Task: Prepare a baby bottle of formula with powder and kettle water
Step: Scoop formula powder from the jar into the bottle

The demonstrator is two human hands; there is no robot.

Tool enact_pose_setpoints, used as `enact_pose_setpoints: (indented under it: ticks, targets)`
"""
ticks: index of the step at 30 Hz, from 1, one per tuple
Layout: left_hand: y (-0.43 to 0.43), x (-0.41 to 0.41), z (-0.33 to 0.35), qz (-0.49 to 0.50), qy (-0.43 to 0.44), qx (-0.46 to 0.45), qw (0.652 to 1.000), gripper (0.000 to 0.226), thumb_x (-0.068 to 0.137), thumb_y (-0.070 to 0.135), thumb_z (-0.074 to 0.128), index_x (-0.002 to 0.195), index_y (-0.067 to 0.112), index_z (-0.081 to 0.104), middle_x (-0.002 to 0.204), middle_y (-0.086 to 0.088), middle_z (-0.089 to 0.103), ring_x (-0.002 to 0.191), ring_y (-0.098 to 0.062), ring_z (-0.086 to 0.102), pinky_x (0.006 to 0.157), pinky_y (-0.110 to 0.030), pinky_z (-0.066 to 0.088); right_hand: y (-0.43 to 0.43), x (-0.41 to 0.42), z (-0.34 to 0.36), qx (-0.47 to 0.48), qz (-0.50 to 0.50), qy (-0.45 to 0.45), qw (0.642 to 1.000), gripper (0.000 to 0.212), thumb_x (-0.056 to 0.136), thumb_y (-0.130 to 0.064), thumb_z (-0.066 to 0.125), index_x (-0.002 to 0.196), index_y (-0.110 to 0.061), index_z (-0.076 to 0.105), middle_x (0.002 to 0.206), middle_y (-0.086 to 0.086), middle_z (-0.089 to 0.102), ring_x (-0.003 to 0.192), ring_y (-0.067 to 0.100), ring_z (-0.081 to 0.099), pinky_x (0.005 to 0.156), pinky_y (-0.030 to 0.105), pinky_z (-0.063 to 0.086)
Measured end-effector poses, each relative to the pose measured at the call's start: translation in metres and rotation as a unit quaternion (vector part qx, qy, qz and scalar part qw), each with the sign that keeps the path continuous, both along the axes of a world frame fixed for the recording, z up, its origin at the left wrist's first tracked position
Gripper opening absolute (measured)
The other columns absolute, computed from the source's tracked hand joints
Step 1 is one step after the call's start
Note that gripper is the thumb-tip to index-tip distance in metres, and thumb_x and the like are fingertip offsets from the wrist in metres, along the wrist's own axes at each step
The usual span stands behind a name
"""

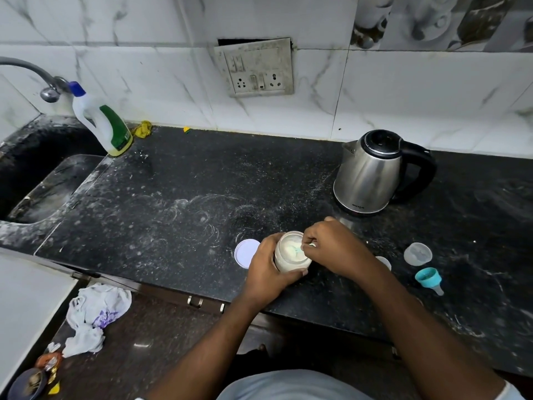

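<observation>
A clear jar of white formula powder (290, 252) stands open near the front edge of the black counter (184, 203). My left hand (266, 271) grips the jar's side. My right hand (331, 249) pinches a small scoop (308, 246) whose bowl dips into the powder. The jar's white lid (245, 252) lies flat just left of the jar. Behind the hands stands a steel kettle (372, 174) with a black handle and a shut lid. Right of my right arm lie a clear bottle cap (417, 254) and a teal ring with a teat (428, 280). The bottle (385, 261) is mostly hidden behind my right wrist.
A sink (43, 186) with a tap sits at the left, with a white and green detergent bottle (101, 119) at its corner. A wall socket plate (255, 67) is above the counter. Powder dust streaks the counter. A crumpled plastic bag (92, 316) lies on the floor.
</observation>
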State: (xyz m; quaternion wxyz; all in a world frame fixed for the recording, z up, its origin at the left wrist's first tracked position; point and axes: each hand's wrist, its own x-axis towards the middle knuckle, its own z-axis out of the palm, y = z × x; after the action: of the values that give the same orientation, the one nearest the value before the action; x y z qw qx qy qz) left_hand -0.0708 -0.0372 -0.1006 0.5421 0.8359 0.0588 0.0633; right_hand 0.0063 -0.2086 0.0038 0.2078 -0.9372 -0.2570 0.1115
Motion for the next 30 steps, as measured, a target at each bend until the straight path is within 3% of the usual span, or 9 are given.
enact_pose_setpoints:
  ticks: [11, 14, 16, 18, 20, 22, 25, 28, 30]
  targets:
    - [-0.002, -0.002, 0.005, -0.009, -0.002, 0.01, 1.0, 0.085, 0.067, 0.025, 0.104, 0.138, 0.033, 0.058, 0.134, 0.011, 0.065, 0.124, -0.003, 0.063, 0.1, -0.014, 0.048, -0.003, -0.001, -0.006, 0.011, 0.021, -0.016, 1.0, 0.017, 0.086, -0.029, 0.064, 0.087, -0.022, 0.079, 0.083, -0.002, 0.075, 0.084, 0.013, 0.049, 0.075, 0.024, 0.033]
    - [-0.001, -0.001, 0.003, -0.012, 0.003, 0.012, 1.0, 0.086, 0.067, 0.028, 0.104, 0.14, 0.03, 0.058, 0.134, 0.012, 0.065, 0.125, -0.006, 0.064, 0.102, -0.017, 0.049, -0.003, 0.0, -0.008, 0.033, 0.014, 0.008, 0.999, 0.02, 0.082, -0.034, 0.061, 0.082, -0.023, 0.079, 0.077, -0.004, 0.075, 0.076, 0.012, 0.053, 0.08, 0.029, 0.046]
    - [0.0, 0.0, 0.002, -0.011, 0.007, 0.012, 1.0, 0.086, 0.067, 0.028, 0.103, 0.141, 0.027, 0.058, 0.134, 0.011, 0.065, 0.126, -0.006, 0.063, 0.103, -0.017, 0.049, -0.005, 0.001, -0.004, 0.058, 0.001, 0.033, 0.998, 0.018, 0.08, -0.031, 0.062, 0.077, -0.023, 0.077, 0.069, -0.004, 0.073, 0.068, 0.011, 0.058, 0.072, 0.032, 0.051]
    - [0.0, 0.0, 0.001, -0.006, 0.013, 0.013, 1.0, 0.087, 0.067, 0.026, 0.103, 0.142, 0.023, 0.059, 0.135, 0.011, 0.065, 0.126, -0.003, 0.062, 0.103, -0.015, 0.047, -0.008, 0.001, 0.002, 0.087, -0.02, 0.068, 0.994, 0.013, 0.083, -0.023, 0.067, 0.076, -0.02, 0.078, 0.064, -0.002, 0.071, 0.058, 0.004, 0.059, 0.057, 0.022, 0.045]
    - [0.001, -0.001, 0.001, 0.002, 0.022, 0.007, 1.0, 0.088, 0.068, 0.022, 0.104, 0.142, 0.018, 0.058, 0.135, 0.012, 0.065, 0.126, 0.005, 0.06, 0.102, -0.008, 0.043, -0.014, 0.001, 0.005, 0.119, -0.042, 0.094, 0.988, 0.011, 0.085, -0.02, 0.071, 0.077, -0.02, 0.079, 0.063, -0.005, 0.071, 0.053, 0.0, 0.055, 0.053, 0.02, 0.042]
    - [0.002, -0.001, 0.002, 0.009, 0.03, 0.002, 1.0, 0.087, 0.069, 0.019, 0.104, 0.142, 0.016, 0.057, 0.136, 0.013, 0.066, 0.124, 0.01, 0.059, 0.102, -0.006, 0.04, -0.024, 0.002, 0.006, 0.169, -0.074, 0.134, 0.974, 0.011, 0.086, -0.019, 0.071, 0.078, -0.019, 0.08, 0.059, -0.005, 0.067, 0.05, 0.001, 0.049, 0.053, 0.025, 0.04]
    - [0.003, -0.001, 0.002, 0.007, 0.039, -0.002, 0.999, 0.086, 0.069, 0.02, 0.103, 0.142, 0.02, 0.057, 0.138, 0.012, 0.067, 0.128, 0.003, 0.061, 0.106, -0.014, 0.044, -0.041, 0.003, 0.007, 0.254, -0.13, 0.192, 0.939, 0.013, 0.089, -0.015, 0.073, 0.079, -0.017, 0.081, 0.063, 0.009, 0.068, 0.054, 0.01, 0.047, 0.054, 0.029, 0.036]
    - [0.004, -0.001, 0.001, -0.007, 0.044, -0.009, 0.999, 0.091, 0.07, 0.026, 0.103, 0.146, 0.025, 0.053, 0.144, 0.013, 0.065, 0.134, -0.002, 0.059, 0.115, -0.029, 0.047, -0.06, -0.002, 0.014, 0.331, -0.179, 0.223, 0.899, 0.013, 0.091, -0.01, 0.072, 0.083, -0.014, 0.082, 0.067, 0.011, 0.07, 0.056, 0.01, 0.05, 0.054, 0.021, 0.038]
    - [0.001, -0.003, 0.004, -0.017, 0.049, -0.004, 0.999, 0.111, 0.067, 0.036, 0.104, 0.157, 0.027, 0.04, 0.161, 0.011, 0.051, 0.148, -0.005, 0.048, 0.125, -0.03, 0.038, -0.076, -0.007, 0.017, 0.37, -0.209, 0.23, 0.876, 0.013, 0.092, -0.005, 0.071, 0.085, -0.009, 0.082, 0.067, 0.011, 0.069, 0.056, 0.009, 0.054, 0.056, 0.018, 0.039]
